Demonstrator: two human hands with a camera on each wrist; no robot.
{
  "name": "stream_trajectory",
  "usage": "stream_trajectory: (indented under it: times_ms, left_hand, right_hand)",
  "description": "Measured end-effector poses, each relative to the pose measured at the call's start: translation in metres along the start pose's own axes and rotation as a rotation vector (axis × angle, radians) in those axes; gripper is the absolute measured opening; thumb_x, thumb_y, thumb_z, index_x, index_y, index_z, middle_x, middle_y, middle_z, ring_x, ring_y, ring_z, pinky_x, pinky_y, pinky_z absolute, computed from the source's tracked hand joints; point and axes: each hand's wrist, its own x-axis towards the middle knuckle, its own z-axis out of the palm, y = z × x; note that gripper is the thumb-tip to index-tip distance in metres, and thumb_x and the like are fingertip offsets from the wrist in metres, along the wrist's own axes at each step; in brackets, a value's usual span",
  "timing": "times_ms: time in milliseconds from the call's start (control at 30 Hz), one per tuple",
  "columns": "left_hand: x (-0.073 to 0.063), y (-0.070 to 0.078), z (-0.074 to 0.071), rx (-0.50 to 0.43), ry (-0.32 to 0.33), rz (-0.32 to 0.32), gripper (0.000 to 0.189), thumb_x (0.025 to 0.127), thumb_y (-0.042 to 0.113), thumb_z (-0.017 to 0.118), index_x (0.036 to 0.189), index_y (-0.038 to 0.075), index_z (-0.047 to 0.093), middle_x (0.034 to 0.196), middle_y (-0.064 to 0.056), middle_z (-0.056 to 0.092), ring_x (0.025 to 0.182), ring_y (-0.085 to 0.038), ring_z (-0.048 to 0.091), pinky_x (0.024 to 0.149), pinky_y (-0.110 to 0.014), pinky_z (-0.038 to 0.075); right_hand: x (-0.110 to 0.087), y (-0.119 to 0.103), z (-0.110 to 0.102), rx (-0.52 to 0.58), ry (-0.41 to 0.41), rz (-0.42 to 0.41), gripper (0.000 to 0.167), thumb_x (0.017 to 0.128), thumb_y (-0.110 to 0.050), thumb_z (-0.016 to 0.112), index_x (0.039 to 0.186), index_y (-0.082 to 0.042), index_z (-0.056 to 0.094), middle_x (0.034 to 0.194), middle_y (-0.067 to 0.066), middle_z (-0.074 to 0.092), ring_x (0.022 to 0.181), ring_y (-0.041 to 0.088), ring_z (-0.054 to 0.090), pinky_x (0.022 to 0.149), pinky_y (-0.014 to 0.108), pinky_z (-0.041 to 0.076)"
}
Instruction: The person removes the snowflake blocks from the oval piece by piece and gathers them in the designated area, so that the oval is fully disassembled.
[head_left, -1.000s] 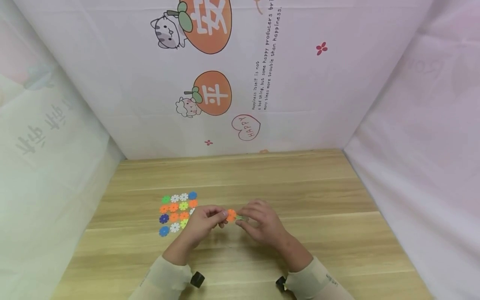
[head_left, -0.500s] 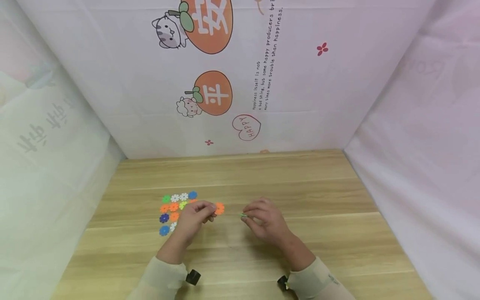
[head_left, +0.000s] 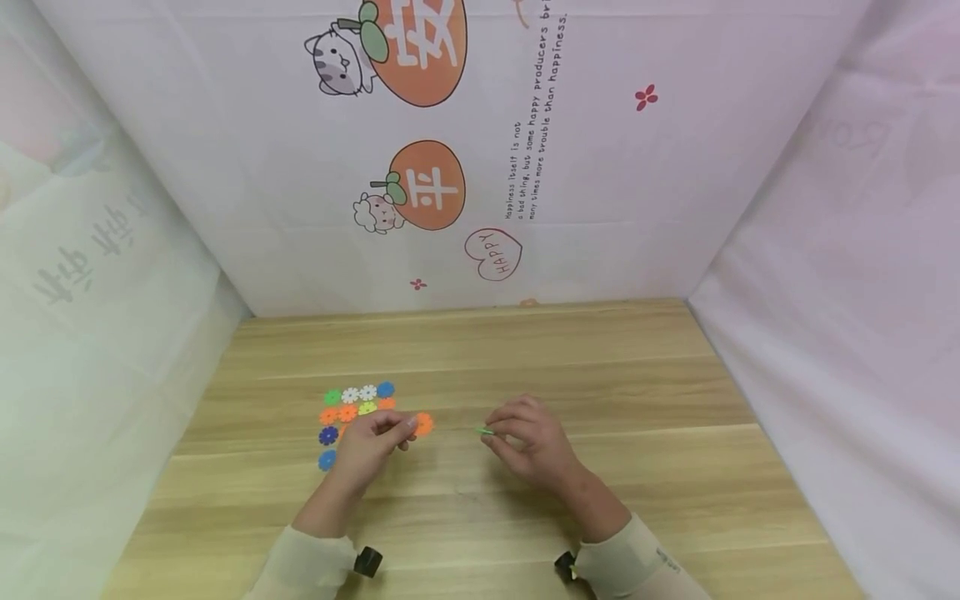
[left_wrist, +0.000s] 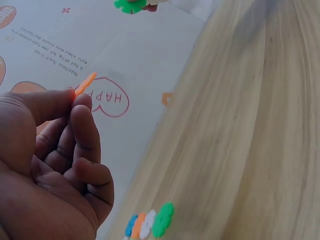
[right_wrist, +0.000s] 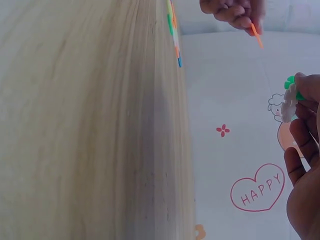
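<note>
An orange snowflake disc [head_left: 424, 424], a flat toy piece with a notched edge, is pinched between the thumb and fingers of my left hand [head_left: 371, 446]. In the left wrist view this orange disc [left_wrist: 85, 86] shows nearly edge-on. To the right, apart from it, my right hand [head_left: 534, 442] pinches a green snowflake disc [head_left: 483, 431], edge-on from the head. The right wrist view shows the green disc [right_wrist: 290, 82] together with a white snowflake disc [right_wrist: 288, 104], meeting at an angle in the fingers. Both hands are raised over the table.
Several snowflake discs lie in rows at the left of the wooden table [head_left: 600, 358], among them a green one [head_left: 332, 397], a dark blue one [head_left: 328, 436] and a light blue one [head_left: 386, 389]. My left hand covers part of these rows. Printed white cloth [head_left: 585, 208] walls the back and sides.
The orange disc, which met the piece in my right hand a second ago, has moved left with my left hand and is apart from it. My right hand has barely moved.
</note>
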Motion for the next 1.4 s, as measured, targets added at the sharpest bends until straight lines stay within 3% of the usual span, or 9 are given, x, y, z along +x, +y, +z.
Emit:
stream_trajectory:
  times_ms: [133, 267, 567, 933, 1400]
  left_hand:
    - [-0.003, -0.006, -0.007, 0.034, 0.029, -0.005, 0.032, 0.091, 0.043, 0.080, 0.097, 0.012, 0.079, 0.109, -0.002, 0.075, 0.095, -0.031, 0.069, 0.091, -0.048, 0.054]
    - [-0.006, -0.013, -0.014, 0.084, 0.060, -0.006, 0.032, 0.089, 0.046, 0.081, 0.096, 0.014, 0.080, 0.099, -0.003, 0.076, 0.090, -0.029, 0.069, 0.084, -0.046, 0.056]
    - [-0.014, -0.027, -0.027, 0.248, 0.115, -0.033, 0.030, 0.091, 0.046, 0.079, 0.100, 0.017, 0.080, 0.095, 0.002, 0.077, 0.092, -0.019, 0.071, 0.076, -0.029, 0.056]
    - [-0.020, -0.038, -0.039, 0.371, 0.135, -0.134, 0.023, 0.091, 0.040, 0.081, 0.093, 0.017, 0.080, 0.093, 0.004, 0.075, 0.090, -0.017, 0.066, 0.074, -0.033, 0.054]
    - [-0.021, -0.042, -0.043, 0.459, 0.138, -0.163, 0.020, 0.092, 0.033, 0.079, 0.093, 0.014, 0.081, 0.082, 0.003, 0.073, 0.076, -0.016, 0.066, 0.066, -0.032, 0.053]
  right_hand:
    - [-0.002, 0.000, 0.001, 0.013, 0.003, 0.008, 0.006, 0.085, -0.011, 0.084, 0.088, -0.014, 0.080, 0.098, -0.004, 0.075, 0.094, 0.018, 0.066, 0.081, 0.035, 0.054]
    - [-0.003, 0.002, 0.002, 0.031, 0.020, -0.009, 0.007, 0.085, -0.009, 0.084, 0.088, -0.014, 0.080, 0.097, -0.003, 0.075, 0.093, 0.018, 0.065, 0.079, 0.035, 0.054]
    - [-0.002, 0.001, 0.002, 0.032, 0.032, -0.016, 0.007, 0.085, -0.008, 0.084, 0.088, -0.014, 0.081, 0.096, -0.003, 0.075, 0.091, 0.018, 0.066, 0.080, 0.036, 0.054]
    - [-0.001, -0.001, 0.001, 0.029, 0.024, -0.013, 0.007, 0.084, -0.009, 0.084, 0.088, -0.013, 0.081, 0.097, -0.003, 0.075, 0.093, 0.018, 0.065, 0.081, 0.036, 0.054]
    - [0.002, -0.003, 0.000, 0.014, 0.012, -0.020, 0.006, 0.085, -0.010, 0.084, 0.089, -0.014, 0.080, 0.097, -0.003, 0.075, 0.093, 0.018, 0.066, 0.080, 0.035, 0.055]
